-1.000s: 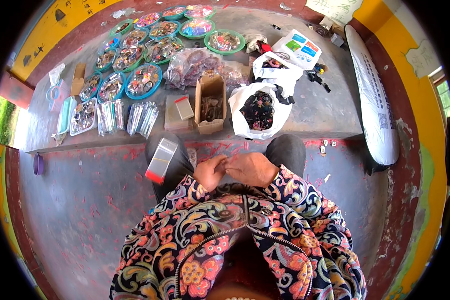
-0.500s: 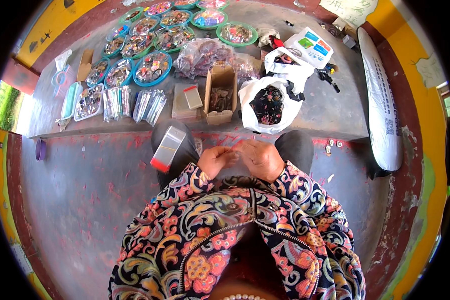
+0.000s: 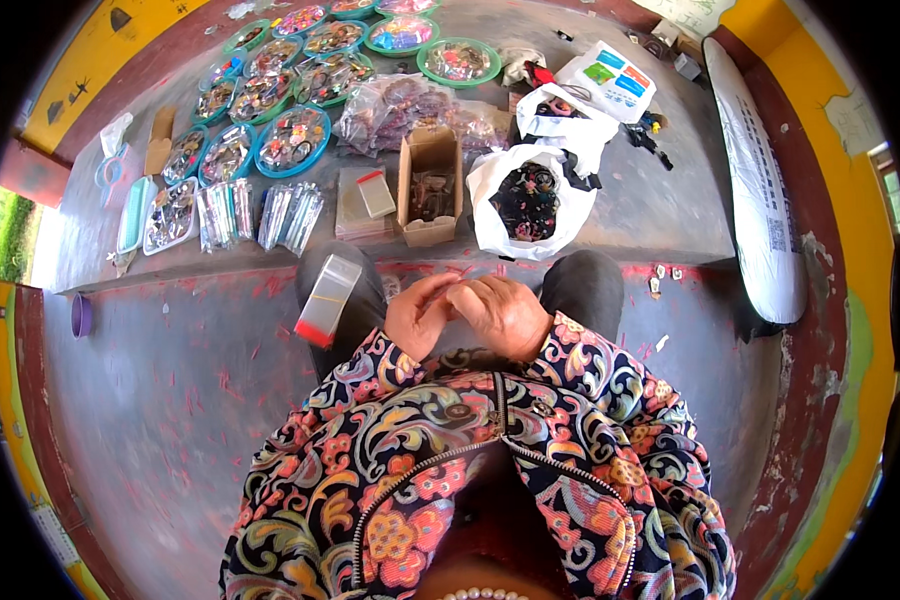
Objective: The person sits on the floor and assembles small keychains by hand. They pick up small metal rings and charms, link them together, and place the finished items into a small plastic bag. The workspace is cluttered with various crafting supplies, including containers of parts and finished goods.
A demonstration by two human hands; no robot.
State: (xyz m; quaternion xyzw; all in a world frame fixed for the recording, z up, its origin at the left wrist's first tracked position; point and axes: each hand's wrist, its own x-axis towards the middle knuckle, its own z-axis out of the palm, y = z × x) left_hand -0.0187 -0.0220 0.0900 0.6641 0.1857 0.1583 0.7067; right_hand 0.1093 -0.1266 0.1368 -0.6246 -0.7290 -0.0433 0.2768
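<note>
- Left hand (image 3: pixel 416 318) and right hand (image 3: pixel 503 316) meet above the lap, touching; their fingers curl inward — whether they grasp anything small, I cannot tell;
- Clear plastic packet with a red end (image 3: pixel 328 298), lying slantwise on the left thigh (image 3: pixel 369 303), near the left hand;
- On the raised grey surface (image 3: pixel 670 222), an open cardboard box (image 3: pixel 430 234) stands upright; just right, a white plastic bag (image 3: pixel 484 216) holds dark loops (image 3: pixel 526 206);
- Farther left, slim clear-wrapped packets (image 3: pixel 290 217); behind them, a round blue basket (image 3: pixel 290 174).

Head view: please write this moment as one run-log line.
left hand, right hand: touching | any held item: unclear | left leg: clear red-ended packet | ahead: open cardboard box
</note>
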